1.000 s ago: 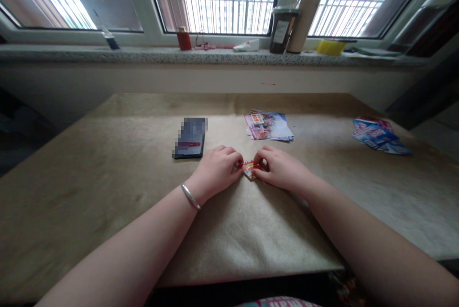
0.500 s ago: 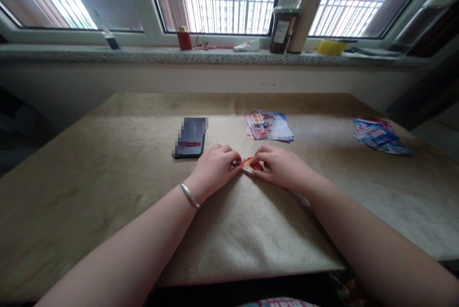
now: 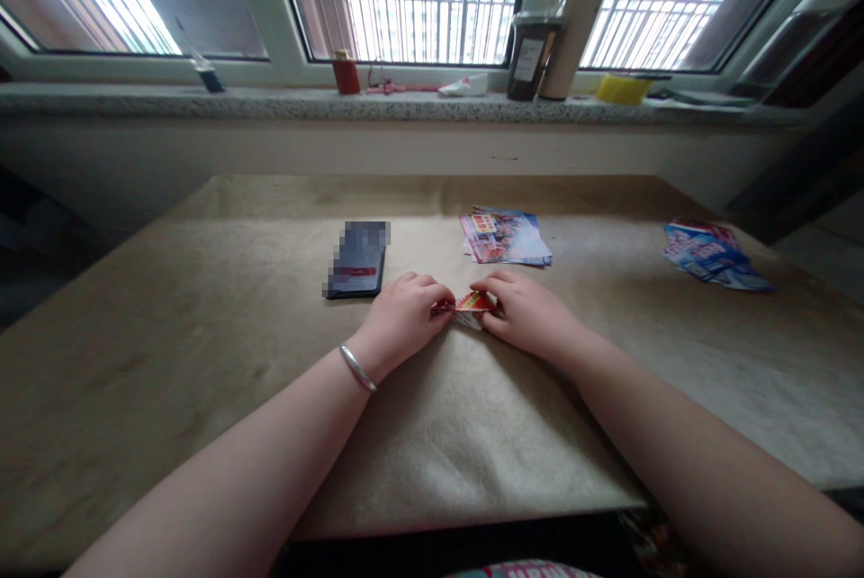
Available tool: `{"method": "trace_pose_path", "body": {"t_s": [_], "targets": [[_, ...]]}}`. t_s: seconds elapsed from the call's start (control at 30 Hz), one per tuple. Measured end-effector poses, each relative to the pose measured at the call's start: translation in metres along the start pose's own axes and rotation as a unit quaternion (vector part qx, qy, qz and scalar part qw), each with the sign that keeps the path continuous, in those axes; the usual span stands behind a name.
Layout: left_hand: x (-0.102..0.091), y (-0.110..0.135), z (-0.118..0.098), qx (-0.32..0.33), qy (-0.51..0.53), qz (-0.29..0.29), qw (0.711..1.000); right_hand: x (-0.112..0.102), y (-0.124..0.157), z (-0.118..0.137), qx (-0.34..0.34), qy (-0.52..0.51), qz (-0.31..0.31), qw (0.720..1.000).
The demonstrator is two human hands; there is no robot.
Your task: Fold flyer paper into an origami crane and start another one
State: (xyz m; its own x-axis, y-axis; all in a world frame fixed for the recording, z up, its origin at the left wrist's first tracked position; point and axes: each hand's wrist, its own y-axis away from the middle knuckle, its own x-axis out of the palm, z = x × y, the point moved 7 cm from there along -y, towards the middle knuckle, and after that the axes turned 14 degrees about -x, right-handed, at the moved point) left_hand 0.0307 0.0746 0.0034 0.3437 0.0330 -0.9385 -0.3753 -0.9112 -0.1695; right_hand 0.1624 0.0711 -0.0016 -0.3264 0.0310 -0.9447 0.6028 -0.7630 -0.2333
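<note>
Folded paper (image 3: pixel 471 302), long axis left-right

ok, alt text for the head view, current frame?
A person's left hand and right hand pinch a small folded printed paper over a tan tabletop. A dark phone lies beyond the left hand, a leaflet pile beyond the right, and blue leaflets farther right.

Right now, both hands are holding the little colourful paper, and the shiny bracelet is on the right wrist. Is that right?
Not quite: the head view shows the shiny bracelet on the left wrist. The left hand and right hand do both hold the little colourful paper.
</note>
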Motion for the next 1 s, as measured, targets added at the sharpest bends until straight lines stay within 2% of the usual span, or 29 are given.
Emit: {"method": "trace_pose_path", "body": {"t_s": [0.3, 0.47, 0.67, 0.87, 1.0], "targets": [[0.002, -0.002, 0.002, -0.001, 0.04, -0.005, 0.999, 0.0, 0.0, -0.004, 0.024, -0.053, -0.038, 0.998], [0.003, -0.001, -0.001, 0.01, 0.02, 0.011, 1.0, 0.003, -0.001, -0.002, 0.009, -0.065, -0.015, 0.998], [0.003, 0.0, -0.003, 0.014, 0.021, 0.01, 1.0, -0.002, 0.0, 0.002, 0.008, -0.028, -0.012, 0.999], [-0.001, 0.001, -0.003, 0.01, 0.1, -0.007, 0.995, 0.001, 0.0, -0.008, 0.033, -0.074, -0.042, 0.996], [0.001, 0.003, -0.009, 0.056, 0.144, 0.013, 0.988, 0.004, 0.0, -0.015, 0.053, -0.14, -0.071, 0.986]]}}
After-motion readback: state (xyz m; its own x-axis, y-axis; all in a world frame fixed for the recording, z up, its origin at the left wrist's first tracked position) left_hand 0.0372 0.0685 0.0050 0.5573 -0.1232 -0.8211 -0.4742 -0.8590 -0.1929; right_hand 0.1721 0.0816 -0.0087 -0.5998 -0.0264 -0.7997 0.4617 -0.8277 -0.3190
